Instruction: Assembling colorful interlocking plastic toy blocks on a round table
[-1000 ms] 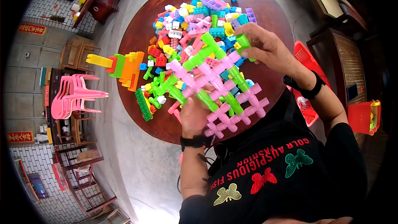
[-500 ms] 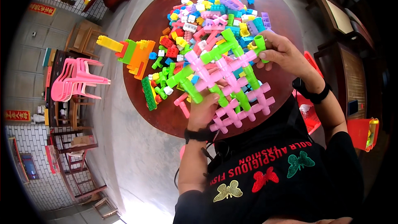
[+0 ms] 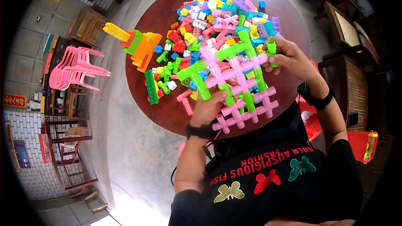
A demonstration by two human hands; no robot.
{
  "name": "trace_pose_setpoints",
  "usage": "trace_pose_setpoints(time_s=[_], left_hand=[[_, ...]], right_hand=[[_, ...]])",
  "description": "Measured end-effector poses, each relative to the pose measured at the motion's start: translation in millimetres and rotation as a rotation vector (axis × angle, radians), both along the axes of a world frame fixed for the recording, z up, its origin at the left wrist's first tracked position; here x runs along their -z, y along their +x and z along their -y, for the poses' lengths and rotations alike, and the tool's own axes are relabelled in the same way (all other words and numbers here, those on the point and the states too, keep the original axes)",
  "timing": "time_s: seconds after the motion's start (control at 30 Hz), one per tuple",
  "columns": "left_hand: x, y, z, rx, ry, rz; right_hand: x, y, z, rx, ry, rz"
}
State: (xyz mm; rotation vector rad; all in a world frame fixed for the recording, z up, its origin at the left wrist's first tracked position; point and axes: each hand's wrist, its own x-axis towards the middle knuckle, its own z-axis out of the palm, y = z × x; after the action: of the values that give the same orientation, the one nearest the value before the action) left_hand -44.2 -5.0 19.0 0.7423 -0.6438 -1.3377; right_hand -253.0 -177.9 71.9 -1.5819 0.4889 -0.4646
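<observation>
My left hand (image 3: 209, 108) grips a lattice of pink and green pipe-shaped building pieces (image 3: 239, 77) from below and the left, its thumb against a green tube. Part of that hand is behind the lattice. Between the thumb and fingers of my right hand (image 3: 288, 58) is a short green pipe piece (image 3: 271, 51), its open end facing up. It sits close by the lattice's right pink end; whether the two are joined I cannot tell. Under and beyond the lattice lies a heap of loose, many-coloured building blocks (image 3: 201, 24).
A round dark-red table (image 3: 153, 23) carries the pieces. On its left stand an orange, green and yellow block build (image 3: 144, 50) and a green block plate (image 3: 151, 87). Stacked pink chairs (image 3: 75, 69) stand far left. A red container (image 3: 360, 145) is at the right.
The view has shifted slightly, so the table and blocks appear a little farther right. Both hands keep hold of the same pieces, with little visible change between them.
</observation>
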Motion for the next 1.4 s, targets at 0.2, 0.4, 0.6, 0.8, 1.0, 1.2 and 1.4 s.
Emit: trace_pose_setpoints(time_s=[0.2, 0.4, 0.6, 0.8, 1.0, 1.2, 1.4], left_hand=[[-2.5, -1.4, 0.8, 0.024, 0.024, -0.001], [-4.5, -0.9, 1.6, 0.053, -0.005, 0.013], [-14.2, -7.1, 5.0, 0.160, -0.027, 0.128], [-21.0, -18.6, -0.6, 0.178, -0.015, 0.137], [-6.5, -6.9, 1.0, 0.156, -0.001, 0.188], [1.8, -4.2, 2.8, 0.103, -0.107, 0.074], [3.6, -5.9, 0.9, 0.027, 0.099, -0.042]], right_hand=[[3.6, -3.1, 3.7, -0.007, 0.014, -0.002], [0.8, -3.8, 5.5, -0.022, 0.017, -0.004], [-2.6, -6.4, 7.9, -0.058, -0.001, 0.031], [-0.5, -11.4, 16.2, -0.113, -0.009, 0.062], [1.4, -9.7, 14.6, -0.104, 0.011, 0.094], [-3.1, -11.3, 10.7, -0.050, 0.106, 0.048], [-4.6, -8.0, 4.0, -0.028, 0.047, 0.025]])
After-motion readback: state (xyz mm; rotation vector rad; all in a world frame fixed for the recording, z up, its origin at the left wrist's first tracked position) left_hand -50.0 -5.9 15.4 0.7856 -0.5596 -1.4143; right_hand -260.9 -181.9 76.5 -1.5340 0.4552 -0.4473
